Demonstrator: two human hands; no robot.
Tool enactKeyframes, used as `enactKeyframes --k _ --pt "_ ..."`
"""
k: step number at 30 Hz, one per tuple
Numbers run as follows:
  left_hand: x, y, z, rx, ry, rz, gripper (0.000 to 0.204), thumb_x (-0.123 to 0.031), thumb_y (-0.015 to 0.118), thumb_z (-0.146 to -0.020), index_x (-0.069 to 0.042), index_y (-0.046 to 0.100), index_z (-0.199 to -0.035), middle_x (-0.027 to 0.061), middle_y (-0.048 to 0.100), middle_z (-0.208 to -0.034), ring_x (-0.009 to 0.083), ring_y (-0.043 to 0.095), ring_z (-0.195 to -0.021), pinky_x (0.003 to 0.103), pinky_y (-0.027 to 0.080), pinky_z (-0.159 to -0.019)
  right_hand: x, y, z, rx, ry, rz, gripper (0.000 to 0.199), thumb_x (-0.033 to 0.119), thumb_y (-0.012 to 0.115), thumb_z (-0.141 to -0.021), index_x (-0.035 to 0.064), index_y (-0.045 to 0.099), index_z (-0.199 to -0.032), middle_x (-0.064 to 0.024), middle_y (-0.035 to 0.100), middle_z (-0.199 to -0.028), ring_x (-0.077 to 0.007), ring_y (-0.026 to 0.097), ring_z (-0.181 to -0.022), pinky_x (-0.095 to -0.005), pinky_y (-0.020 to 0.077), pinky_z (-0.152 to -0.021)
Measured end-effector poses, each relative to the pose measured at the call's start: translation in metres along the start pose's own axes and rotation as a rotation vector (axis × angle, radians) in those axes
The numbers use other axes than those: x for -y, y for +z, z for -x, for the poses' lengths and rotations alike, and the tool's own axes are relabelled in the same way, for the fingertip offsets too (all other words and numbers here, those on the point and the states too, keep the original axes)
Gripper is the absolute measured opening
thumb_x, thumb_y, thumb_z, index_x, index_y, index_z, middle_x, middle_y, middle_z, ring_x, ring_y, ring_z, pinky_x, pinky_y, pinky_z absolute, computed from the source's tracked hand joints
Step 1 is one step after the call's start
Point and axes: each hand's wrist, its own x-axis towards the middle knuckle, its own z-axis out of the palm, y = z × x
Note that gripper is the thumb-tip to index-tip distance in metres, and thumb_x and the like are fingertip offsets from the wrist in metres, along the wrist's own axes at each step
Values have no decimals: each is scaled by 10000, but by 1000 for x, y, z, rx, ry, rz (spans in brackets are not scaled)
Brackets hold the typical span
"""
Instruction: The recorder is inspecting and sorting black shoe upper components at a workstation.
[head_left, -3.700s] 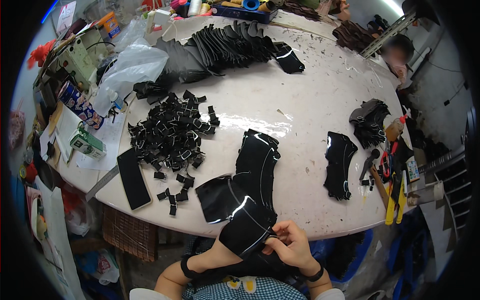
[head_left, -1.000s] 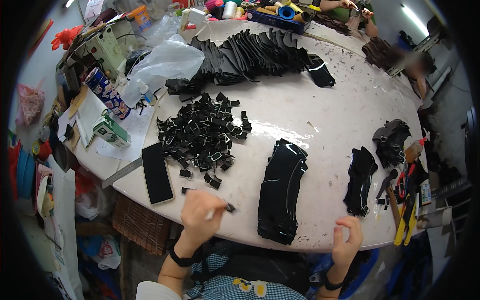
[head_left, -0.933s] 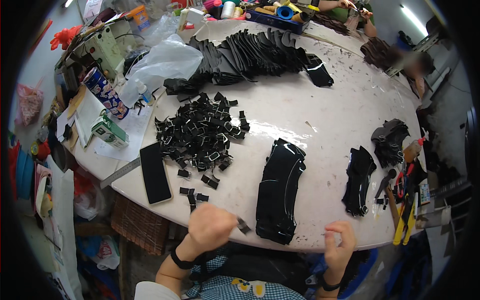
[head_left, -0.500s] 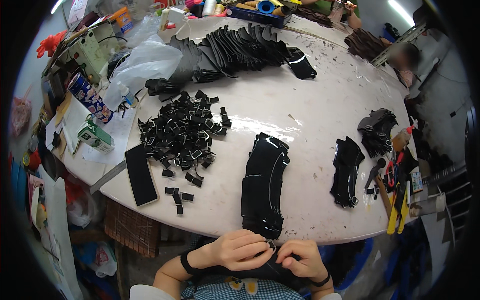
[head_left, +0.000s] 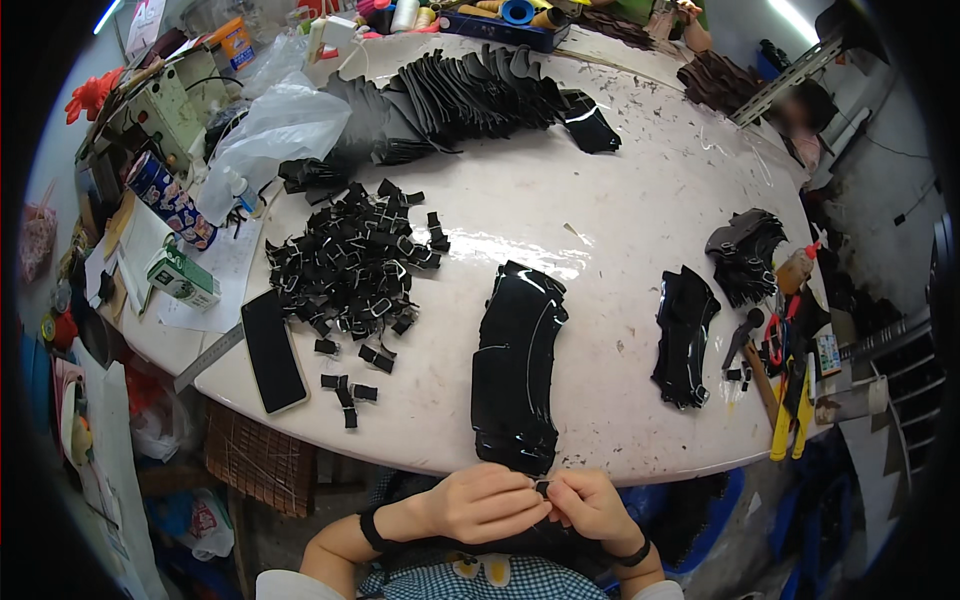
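Note:
At the table's near edge, my left hand (head_left: pixel 490 506) pinches a small black strap with a metal buckle (head_left: pixel 542 484). My right hand (head_left: pixel 596 506) has its thumb and fingers closed on the other side of that strap; the fingers cover most of it. Just beyond both hands lies a stack of glossy black curved pieces (head_left: pixel 515 375). To its left is a heap of short black straps with silver buckles (head_left: pixel 345 262), with a few loose ones (head_left: pixel 348 392) nearer me.
A phone (head_left: pixel 273 352) and a metal ruler (head_left: pixel 208 357) lie at the left. On the right are black pieces with buckles (head_left: pixel 686 340), a hammer (head_left: pixel 745 335) and yellow-handled cutters (head_left: pixel 792 415). A long row of dark pieces (head_left: pixel 450 100) spans the back. A person (head_left: pixel 800 120) is at the far right.
My right hand has moved left and closed on the buckle strap beside my left hand. The whole view has shifted slightly; the things on the table lie as before.

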Motion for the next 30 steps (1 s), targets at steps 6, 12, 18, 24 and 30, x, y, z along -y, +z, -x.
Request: enactKeyframes --k 6,12,18,24,30 --pt "-2 -7 3 136 -882 739 502 -277 693 -753 -14 499 -1134 73 550 -885 145 544 -766 253 463 -649 2 4 1 -87 -239 121 177 97 493 -854 4 562 -721 -47 572 -615 -114 529 -489 -242 418 -470" --pt "-5 0 12 96 -1195 1349 159 -120 549 -869 -29 543 -999 2 565 -770 45 533 -688 173 423 -558 1 6 -2 -160 -506 477 113 79 563 -794 21 568 -697 -73 538 -569 -195 524 -471 -282 406 -452" --pt "-10 0 11 52 -920 1088 111 -90 565 -853 4 586 -908 25 589 -774 51 549 -694 178 436 -593 4 5 2 -207 -687 628 122 119 649 -751 29 572 -722 -62 520 -584 -211 518 -478 -284 396 -441" --pt "-9 -3 9 144 -1099 1166 121 -68 566 -845 9 593 -934 41 606 -762 65 561 -682 188 448 -617 5 8 -1 -139 -453 343 136 103 672 -744 14 581 -790 -61 543 -636 -131 512 -494 -248 391 -445" --pt "-10 -9 3 -35 -1205 1203 184 -58 582 -828 -18 553 -1005 20 597 -749 70 561 -694 199 450 -625 2 3 2 -215 -498 316 83 39 656 -713 12 580 -730 -55 522 -602 -118 481 -481 -231 372 -446"
